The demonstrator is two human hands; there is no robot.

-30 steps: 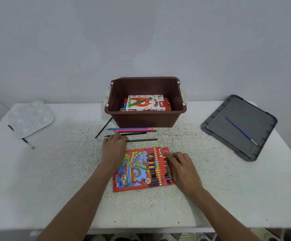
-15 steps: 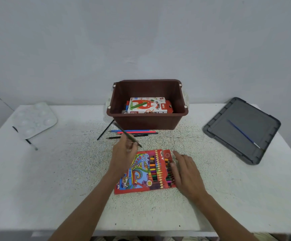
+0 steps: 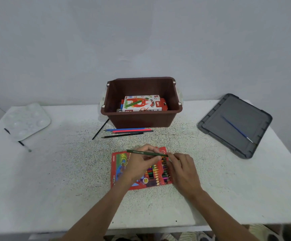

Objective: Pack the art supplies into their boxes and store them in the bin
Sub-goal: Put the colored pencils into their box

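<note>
Both left fingers [image 3: 150, 148] and right fingers [image 3: 175, 158] pinch green pencil [image 3: 141, 152] above red box [image 3: 117, 163]

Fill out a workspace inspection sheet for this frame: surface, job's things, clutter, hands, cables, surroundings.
Surface: white speckled table, supplies spread across it.
Job's things: brown bin holds an oil pastels box; red pencil box lies flat in front of it; loose pencils lie by the bin; palette partly covers a black brush; blue brush lies on the grey lid.
Clutter: nothing seen.
Hands: left hand pinches a green pencil above the red pencil box; right hand pinches its right end.
Cables: nothing seen.
Surroundings: plain grey wall.
</note>
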